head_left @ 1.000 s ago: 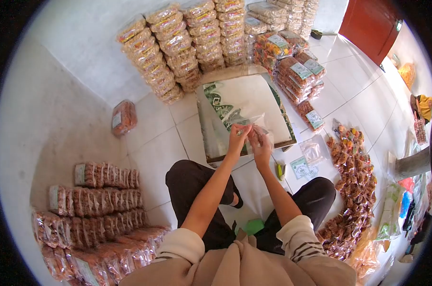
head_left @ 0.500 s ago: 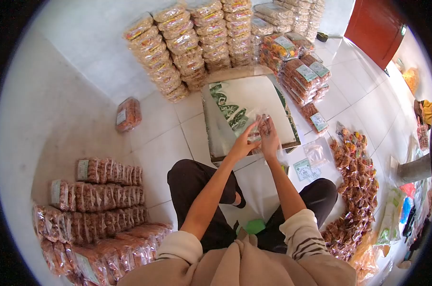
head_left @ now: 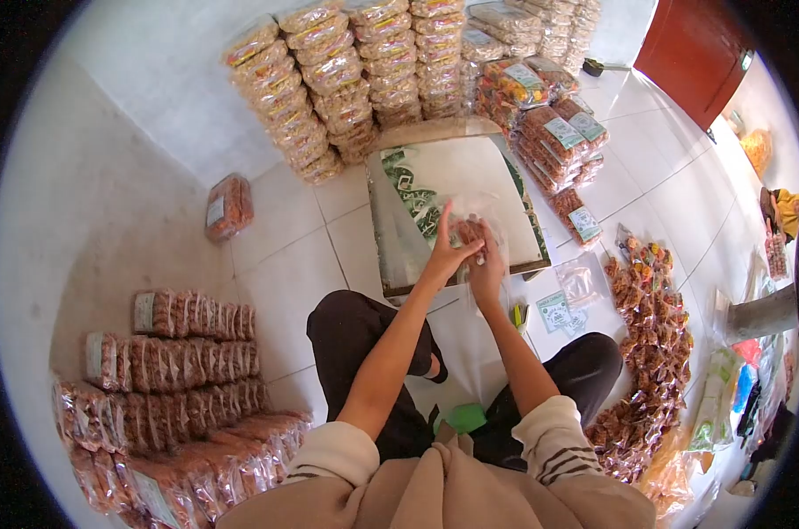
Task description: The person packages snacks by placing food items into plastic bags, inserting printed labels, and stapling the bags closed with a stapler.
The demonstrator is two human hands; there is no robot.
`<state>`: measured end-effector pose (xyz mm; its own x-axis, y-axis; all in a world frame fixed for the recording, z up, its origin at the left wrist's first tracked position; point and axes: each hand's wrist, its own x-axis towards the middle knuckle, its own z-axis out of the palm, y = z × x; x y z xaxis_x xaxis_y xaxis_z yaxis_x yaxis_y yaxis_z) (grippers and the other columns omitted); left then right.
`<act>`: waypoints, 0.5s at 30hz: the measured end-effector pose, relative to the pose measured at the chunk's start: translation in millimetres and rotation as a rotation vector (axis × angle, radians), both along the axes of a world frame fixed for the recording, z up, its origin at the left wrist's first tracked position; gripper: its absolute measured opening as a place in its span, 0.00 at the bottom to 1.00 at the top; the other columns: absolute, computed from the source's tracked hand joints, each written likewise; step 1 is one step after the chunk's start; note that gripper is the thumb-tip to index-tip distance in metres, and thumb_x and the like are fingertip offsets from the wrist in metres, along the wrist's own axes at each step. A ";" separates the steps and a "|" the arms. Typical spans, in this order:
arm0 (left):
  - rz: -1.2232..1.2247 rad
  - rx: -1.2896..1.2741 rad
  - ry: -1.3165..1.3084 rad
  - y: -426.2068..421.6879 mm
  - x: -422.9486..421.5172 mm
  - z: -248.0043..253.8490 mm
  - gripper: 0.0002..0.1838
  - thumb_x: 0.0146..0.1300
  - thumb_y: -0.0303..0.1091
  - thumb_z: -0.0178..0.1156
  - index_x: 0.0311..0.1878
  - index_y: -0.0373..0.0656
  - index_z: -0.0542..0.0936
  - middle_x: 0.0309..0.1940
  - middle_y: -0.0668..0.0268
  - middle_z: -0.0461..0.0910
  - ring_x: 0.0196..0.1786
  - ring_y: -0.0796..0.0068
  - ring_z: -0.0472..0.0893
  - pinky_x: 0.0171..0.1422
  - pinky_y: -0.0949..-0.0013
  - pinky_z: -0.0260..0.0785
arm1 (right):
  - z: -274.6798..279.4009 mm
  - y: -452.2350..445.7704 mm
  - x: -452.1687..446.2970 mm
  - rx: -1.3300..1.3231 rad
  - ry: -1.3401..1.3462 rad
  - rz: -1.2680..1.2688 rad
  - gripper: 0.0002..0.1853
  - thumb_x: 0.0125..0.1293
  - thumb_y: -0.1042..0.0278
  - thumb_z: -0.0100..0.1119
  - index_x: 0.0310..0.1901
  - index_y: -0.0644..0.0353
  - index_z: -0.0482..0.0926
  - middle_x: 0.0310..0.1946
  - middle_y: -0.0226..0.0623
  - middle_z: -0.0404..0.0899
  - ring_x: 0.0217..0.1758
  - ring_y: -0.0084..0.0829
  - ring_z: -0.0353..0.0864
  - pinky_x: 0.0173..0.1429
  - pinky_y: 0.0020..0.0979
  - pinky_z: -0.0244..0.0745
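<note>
Over the low table [head_left: 417, 276], a small packet of brown snacks [head_left: 467, 231] sits between my two hands, with clear plastic film [head_left: 487, 210] spread around it. My left hand [head_left: 450, 249] grips its left side, index finger pointing up and thumb across the front. Curled round the right and lower side is my right hand [head_left: 486, 271], its fingertips partly hidden. Whether the film is a separate bag around the packet, I cannot make out.
Rows of packed brown snacks [head_left: 188, 357] stand at left, beside a lone pack [head_left: 229, 208]. Tall stacks of pale packs [head_left: 329, 70] and labelled packs [head_left: 562, 137] line the back. Right are small loose packets [head_left: 650, 335], printed labels [head_left: 555, 310] and a clear bag [head_left: 583, 280].
My hands have shifted slightly left with the packet and turned. My left index finger now points up, and the clear film spreads wider above the hands. The view has shifted slightly.
</note>
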<state>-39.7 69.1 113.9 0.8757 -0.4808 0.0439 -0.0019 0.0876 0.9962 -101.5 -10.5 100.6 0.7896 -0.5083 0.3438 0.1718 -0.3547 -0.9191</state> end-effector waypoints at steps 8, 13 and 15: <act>-0.387 -0.081 0.021 17.8 -1.7 23.6 0.47 0.50 0.14 0.58 0.69 0.53 0.45 0.70 0.68 0.42 0.60 0.74 0.63 0.51 0.73 0.68 | -6.9 -23.0 29.5 0.174 -0.165 0.031 0.30 0.60 0.82 0.47 0.64 0.67 0.49 0.61 0.49 0.59 0.62 0.39 0.63 0.62 0.32 0.60; -0.484 0.063 -0.176 22.9 -1.8 22.5 0.42 0.52 0.09 0.47 0.69 0.52 0.47 0.66 0.67 0.54 0.44 0.82 0.72 0.42 0.78 0.68 | -9.7 -34.9 42.8 -0.057 -0.016 -0.044 0.30 0.61 0.80 0.48 0.64 0.66 0.50 0.62 0.46 0.60 0.63 0.38 0.63 0.61 0.31 0.61; -0.515 0.103 -0.251 25.8 -4.3 29.2 0.42 0.52 0.09 0.46 0.69 0.51 0.48 0.64 0.65 0.59 0.41 0.84 0.73 0.39 0.79 0.67 | -3.6 -38.8 51.1 1.413 -0.423 0.440 0.29 0.60 0.81 0.49 0.63 0.66 0.53 0.61 0.45 0.62 0.62 0.37 0.63 0.60 0.31 0.63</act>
